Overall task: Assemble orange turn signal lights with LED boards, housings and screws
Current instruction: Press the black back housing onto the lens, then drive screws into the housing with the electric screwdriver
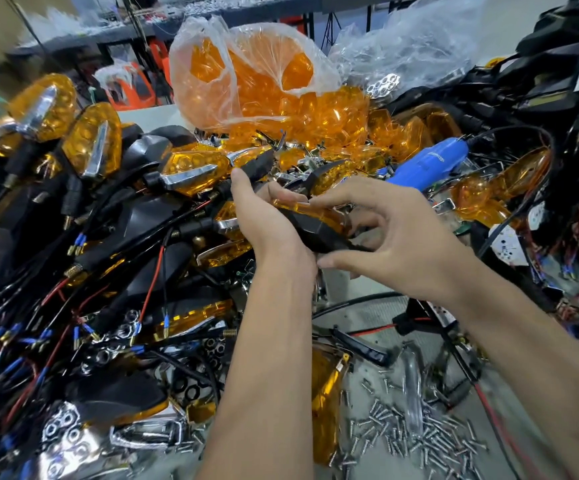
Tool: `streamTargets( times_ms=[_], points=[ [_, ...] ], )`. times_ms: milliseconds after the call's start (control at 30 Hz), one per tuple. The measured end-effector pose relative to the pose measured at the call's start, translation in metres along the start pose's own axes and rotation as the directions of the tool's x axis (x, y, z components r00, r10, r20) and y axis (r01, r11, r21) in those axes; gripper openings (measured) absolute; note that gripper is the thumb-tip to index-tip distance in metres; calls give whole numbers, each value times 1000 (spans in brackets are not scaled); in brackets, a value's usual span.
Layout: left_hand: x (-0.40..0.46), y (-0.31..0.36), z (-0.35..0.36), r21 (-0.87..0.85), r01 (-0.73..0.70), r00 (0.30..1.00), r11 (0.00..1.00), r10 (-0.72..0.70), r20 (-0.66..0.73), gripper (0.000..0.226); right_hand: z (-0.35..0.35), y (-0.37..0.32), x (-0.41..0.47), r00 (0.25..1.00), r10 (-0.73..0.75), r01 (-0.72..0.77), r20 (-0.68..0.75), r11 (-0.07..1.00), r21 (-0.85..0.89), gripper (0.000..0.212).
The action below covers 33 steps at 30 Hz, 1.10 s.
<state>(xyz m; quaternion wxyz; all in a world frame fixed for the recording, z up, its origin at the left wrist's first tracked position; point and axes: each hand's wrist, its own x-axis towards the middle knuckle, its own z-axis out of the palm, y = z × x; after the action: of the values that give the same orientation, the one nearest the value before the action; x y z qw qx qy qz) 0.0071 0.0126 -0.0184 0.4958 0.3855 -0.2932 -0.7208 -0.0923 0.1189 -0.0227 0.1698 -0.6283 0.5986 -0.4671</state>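
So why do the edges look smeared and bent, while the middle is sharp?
Head view: wide-angle lens bows the far shelves and stretches the corners; top left is motion-blurred; both hands, left and right, on the turn signal stay sharp; soft glare on the clear bag of orange lenses; few hard shadows.

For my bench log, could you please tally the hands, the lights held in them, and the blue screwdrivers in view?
Hands: 2, the left hand and the right hand
Held turn signal light: 1
Blue screwdriver: 1
Total: 4
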Motion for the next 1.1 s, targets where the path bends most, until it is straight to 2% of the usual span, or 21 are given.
streamTargets(
  times_ms=[67,167,267,333,400,467,533,600,667,800,933,1100],
  points=[
    [2,-1,-2,-45,50,999,998,-50,-4,79,2,1,0,999,-27,23,-19,981,-193,64],
    [3,0,-1,-148,112,994,983,-110,25,74,7,-1,-1,989,-106,62,-103,930,-363,55],
    [3,-2,0,-203,99,994,974,-87,69,66,11,-2,-1,987,-113,56,-112,907,-418,43],
    [0,-3,2,-213,95,986,972,-63,156,60,10,-3,-1,989,-112,60,-92,894,-443,33],
    [-4,-3,4,-200,97,974,975,-52,220,50,9,-3,-1,989,-117,65,-89,890,-452,31],
    [-6,-4,6,-178,54,981,983,-20,191,31,8,-4,-1,987,-128,74,-96,895,-440,38],
    [-6,-6,7,-165,-37,994,986,53,95,19,9,-4,-3,984,-148,92,-95,893,-440,45],
    [-6,-7,7,-132,-118,992,984,121,18,24,10,-4,-5,978,-184,126,-93,890,-438,45],
    [-7,-4,6,-147,-133,991,980,135,4,40,9,-4,-6,968,-234,169,-96,882,-440,45],
    [-5,4,1,-380,48,989,924,9,147,65,12,-7,-8,940,-311,217,-139,862,-458,55],
    [-1,7,-1,-396,172,972,902,-88,220,65,15,-4,-10,902,-380,218,-205,810,-545,58],
    [-1,8,0,-390,190,972,901,-116,206,61,14,-3,-9,878,-431,254,-209,790,-558,59]
  ],
)
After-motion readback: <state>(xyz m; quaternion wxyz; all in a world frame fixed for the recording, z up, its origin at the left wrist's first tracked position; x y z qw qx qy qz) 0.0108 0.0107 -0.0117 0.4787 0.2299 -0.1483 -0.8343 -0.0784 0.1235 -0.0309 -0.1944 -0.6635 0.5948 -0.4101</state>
